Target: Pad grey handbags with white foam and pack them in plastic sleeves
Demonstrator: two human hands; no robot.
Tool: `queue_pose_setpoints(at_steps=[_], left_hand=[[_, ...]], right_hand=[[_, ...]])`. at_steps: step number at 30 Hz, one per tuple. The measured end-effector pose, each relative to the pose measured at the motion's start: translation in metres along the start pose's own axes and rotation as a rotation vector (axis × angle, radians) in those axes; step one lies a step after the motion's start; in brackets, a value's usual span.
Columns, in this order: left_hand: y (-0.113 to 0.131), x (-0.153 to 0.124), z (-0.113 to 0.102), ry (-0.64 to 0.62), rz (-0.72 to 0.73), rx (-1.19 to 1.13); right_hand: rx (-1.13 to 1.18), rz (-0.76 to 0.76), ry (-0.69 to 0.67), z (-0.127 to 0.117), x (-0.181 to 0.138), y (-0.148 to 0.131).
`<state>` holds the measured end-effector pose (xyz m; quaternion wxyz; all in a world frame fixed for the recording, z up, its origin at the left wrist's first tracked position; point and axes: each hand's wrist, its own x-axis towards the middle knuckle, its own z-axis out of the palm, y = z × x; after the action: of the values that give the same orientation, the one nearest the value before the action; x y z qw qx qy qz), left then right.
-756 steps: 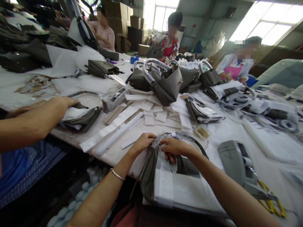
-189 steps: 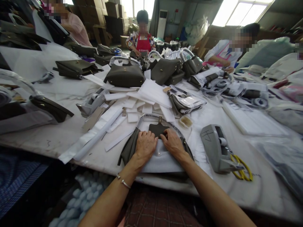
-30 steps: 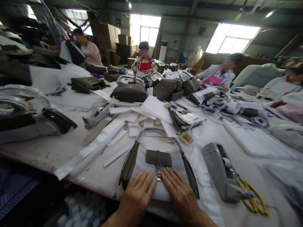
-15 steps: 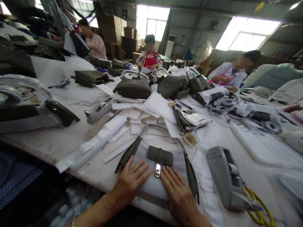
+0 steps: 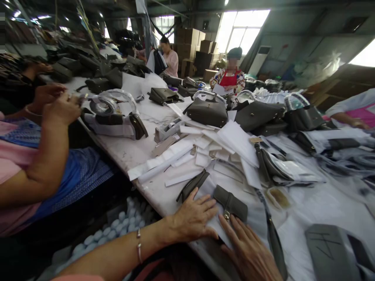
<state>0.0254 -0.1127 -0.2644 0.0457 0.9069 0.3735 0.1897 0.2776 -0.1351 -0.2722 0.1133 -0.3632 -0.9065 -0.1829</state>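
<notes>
A dark olive handbag (image 5: 231,202) lies at the table's near edge, its front covered by a translucent white sheet (image 5: 254,218) with the flap and metal clasp (image 5: 226,215) showing. On the left part of this bag my left hand (image 5: 195,215) rests flat, fingers spread, a bracelet on its wrist. My right hand (image 5: 250,248) lies on the lower front, fingers stretched out, the fingertips just below the clasp and partly covering it. Neither hand grips anything. The bag's wrapped handle arches away behind the flap.
Beyond the bag lies a pile of white paper sheets (image 5: 237,142). A grey tape dispenser (image 5: 325,249) sits at the lower right, near a small dish (image 5: 278,197). Wrapped handbags (image 5: 114,125) cover the table. A co-worker's hands (image 5: 60,103) are close on the left; other people work farther back.
The view has swung left, bringing a co-worker's arms into sight. Both hands remain on the bag; my right fingers now cover the lower part of the clasp.
</notes>
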Motion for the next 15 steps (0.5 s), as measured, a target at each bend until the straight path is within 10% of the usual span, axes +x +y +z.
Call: queue_pose_setpoints(at_steps=[15], left_hand=[[-0.001,0.019,-0.003,0.001,0.047,0.043]], right_hand=[[-0.035,0.085,-0.05,-0.003,-0.002,-0.012]])
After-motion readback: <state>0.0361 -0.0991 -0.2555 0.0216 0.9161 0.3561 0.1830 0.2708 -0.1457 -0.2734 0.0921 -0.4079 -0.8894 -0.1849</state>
